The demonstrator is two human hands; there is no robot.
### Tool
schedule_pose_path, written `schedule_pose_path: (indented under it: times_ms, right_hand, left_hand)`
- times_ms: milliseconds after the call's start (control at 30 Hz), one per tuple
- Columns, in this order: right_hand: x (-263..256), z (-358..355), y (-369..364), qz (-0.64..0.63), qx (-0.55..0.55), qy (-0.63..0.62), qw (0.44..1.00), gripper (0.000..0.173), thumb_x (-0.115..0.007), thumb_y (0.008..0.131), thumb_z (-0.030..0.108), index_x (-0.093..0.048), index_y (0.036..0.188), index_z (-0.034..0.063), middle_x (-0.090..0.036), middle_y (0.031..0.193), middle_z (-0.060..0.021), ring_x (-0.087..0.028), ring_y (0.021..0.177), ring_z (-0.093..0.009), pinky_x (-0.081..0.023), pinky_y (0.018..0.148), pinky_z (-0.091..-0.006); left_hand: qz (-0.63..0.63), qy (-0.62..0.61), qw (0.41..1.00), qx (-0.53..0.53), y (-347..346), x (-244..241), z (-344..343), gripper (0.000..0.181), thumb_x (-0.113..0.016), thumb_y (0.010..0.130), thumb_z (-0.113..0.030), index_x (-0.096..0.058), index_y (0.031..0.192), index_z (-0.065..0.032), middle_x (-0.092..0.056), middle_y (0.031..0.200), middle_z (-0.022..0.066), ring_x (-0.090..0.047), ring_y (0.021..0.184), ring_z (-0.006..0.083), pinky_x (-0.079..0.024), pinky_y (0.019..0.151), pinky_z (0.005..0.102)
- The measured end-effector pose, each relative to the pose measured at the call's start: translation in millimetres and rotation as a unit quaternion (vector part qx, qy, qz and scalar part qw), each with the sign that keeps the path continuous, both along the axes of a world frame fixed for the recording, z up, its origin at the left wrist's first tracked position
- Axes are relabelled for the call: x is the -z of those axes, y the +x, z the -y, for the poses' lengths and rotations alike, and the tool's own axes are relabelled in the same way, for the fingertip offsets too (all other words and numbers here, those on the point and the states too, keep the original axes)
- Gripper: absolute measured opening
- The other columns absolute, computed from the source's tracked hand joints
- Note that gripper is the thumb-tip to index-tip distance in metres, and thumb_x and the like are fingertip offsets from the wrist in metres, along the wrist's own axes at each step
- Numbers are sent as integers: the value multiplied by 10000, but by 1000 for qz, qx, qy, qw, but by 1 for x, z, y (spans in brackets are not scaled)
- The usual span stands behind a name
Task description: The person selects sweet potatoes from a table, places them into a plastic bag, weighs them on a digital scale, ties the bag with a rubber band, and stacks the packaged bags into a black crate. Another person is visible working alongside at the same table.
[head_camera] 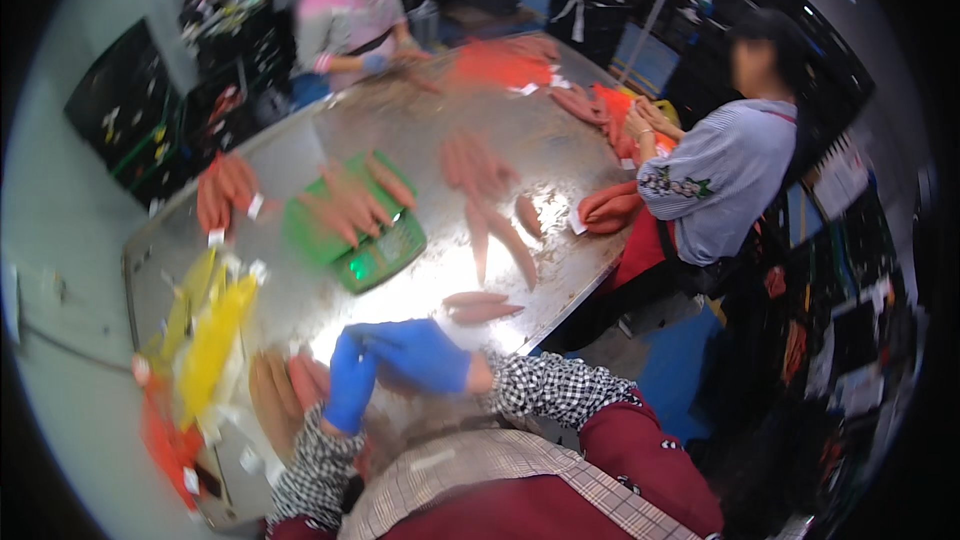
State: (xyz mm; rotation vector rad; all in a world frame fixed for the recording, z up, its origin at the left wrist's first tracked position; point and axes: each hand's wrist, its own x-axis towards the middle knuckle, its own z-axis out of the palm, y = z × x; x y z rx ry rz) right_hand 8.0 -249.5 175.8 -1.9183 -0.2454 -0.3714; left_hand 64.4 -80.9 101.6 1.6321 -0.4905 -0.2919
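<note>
My left hand point(351, 379) and my right hand point(424, 355), both in blue gloves, meet at the near edge of the metal table. Their fingers overlap, and whether something is between them is hidden. Sweet potatoes point(275, 395) lie just left of my left hand, some apparently bagged. Two loose sweet potatoes point(484, 312) lie beyond my right hand. Farther up, a green digital scale point(386, 251) carries several sweet potatoes point(352, 202). More of them point(501, 232) are spread right of the scale, blurred.
Yellow mesh bags point(217, 345) and red mesh bags point(169, 435) lie at the left. Tagged bundles of sweet potatoes rest at the far left edge point(225, 187) and right edge point(611, 208). One person point(712, 157) works at the right, another point(356, 22) at the far side. Dark crates point(120, 97) stand behind.
</note>
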Motion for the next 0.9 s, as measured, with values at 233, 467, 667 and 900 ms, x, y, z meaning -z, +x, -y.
schedule_pose_path:
  times_ms: [233,467,667,900]
  right_hand:
    - [-16,7,-1,27,-66,-312,948,226,-620,896,225,-643,1101,132,-657,821,-96,-674,751,-315,-540,653,-407]
    - [14,50,-9,27,-82,-334,939,140,-623,848,206,-700,939,132,-666,831,-108,-682,779,-302,-541,652,-401]
    - [23,74,-28,-96,-68,37,992,147,-630,908,192,-696,897,61,-657,786,-31,-655,725,-181,-508,610,-299]
    - [44,11,-52,-167,-245,787,540,170,-520,1047,270,-609,1059,126,-551,822,48,-459,671,-77,-398,680,-258]
  left_hand:
    - [-57,42,995,75,-3,-33,-9,120,-668,895,-41,-701,975,42,-673,1045,82,-628,939,147,-510,817,276]
    - [-45,143,985,84,-11,-63,4,165,-742,874,-114,-742,907,48,-717,727,59,-651,649,114,-522,618,260]
    - [101,171,978,55,-5,-80,36,145,-743,836,-137,-764,884,-2,-745,802,136,-714,684,172,-551,643,281]
    - [132,104,983,69,-19,-158,101,155,-726,842,-19,-750,986,32,-756,864,104,-701,757,116,-557,694,251]
